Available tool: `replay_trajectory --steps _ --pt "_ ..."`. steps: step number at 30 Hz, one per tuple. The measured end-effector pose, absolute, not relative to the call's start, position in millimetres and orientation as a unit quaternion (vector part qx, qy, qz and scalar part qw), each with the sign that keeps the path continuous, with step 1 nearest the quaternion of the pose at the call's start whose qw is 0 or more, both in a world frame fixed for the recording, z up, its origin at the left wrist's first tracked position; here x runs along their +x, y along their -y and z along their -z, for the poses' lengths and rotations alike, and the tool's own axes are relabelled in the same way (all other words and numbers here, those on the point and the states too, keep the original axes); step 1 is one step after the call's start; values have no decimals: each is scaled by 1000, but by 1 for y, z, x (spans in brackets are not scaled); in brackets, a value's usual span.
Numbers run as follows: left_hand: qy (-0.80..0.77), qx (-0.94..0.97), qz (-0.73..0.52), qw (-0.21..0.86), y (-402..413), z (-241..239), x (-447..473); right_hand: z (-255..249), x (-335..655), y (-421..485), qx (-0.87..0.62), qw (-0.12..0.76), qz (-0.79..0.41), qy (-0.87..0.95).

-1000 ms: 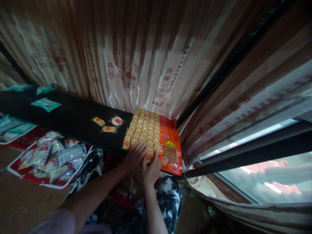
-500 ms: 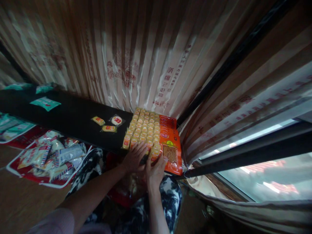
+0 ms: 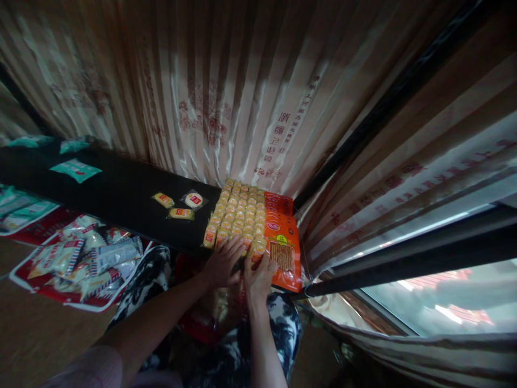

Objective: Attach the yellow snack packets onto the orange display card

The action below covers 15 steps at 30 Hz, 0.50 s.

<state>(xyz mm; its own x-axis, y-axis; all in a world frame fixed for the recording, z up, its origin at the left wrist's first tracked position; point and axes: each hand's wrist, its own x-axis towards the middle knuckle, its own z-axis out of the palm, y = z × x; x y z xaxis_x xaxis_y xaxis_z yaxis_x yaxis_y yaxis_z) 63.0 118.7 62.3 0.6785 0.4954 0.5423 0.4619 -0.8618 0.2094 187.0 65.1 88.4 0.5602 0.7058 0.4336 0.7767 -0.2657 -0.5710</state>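
Note:
Several small yellow snack packets (image 3: 238, 213) lie in tight rows on a black ledge (image 3: 117, 191) by a striped curtain. My left hand (image 3: 221, 263) rests with fingers stretched out flat on the near end of the rows. My right hand (image 3: 258, 275) is beside it, fingers spread on the nearest packets at the rows' right side. An orange snack bag (image 3: 283, 242) lies directly right of the rows, touching them. Three loose yellow packets (image 3: 180, 206) sit apart on the ledge to the left.
A red tray (image 3: 68, 293) of white, striped snack packets sits at lower left. Teal packets (image 3: 75, 170) lie further left on the ledge. The curtain (image 3: 226, 91) hangs behind; a window (image 3: 436, 296) and its dark frame are at right. My patterned lap is below.
My right hand has shifted a little right and forward onto the nearest packets; the packet seen under it earlier now lies within the rows. The left hand stayed nearly in place.

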Motion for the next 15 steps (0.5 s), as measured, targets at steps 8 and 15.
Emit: replay_trajectory --steps 8,15 --pt "-267 917 -293 36 -118 -63 63 -82 186 -66 -772 414 53 480" --pt "-266 917 -297 22 -118 -63 63 -77 183 -64 -762 396 106 502"
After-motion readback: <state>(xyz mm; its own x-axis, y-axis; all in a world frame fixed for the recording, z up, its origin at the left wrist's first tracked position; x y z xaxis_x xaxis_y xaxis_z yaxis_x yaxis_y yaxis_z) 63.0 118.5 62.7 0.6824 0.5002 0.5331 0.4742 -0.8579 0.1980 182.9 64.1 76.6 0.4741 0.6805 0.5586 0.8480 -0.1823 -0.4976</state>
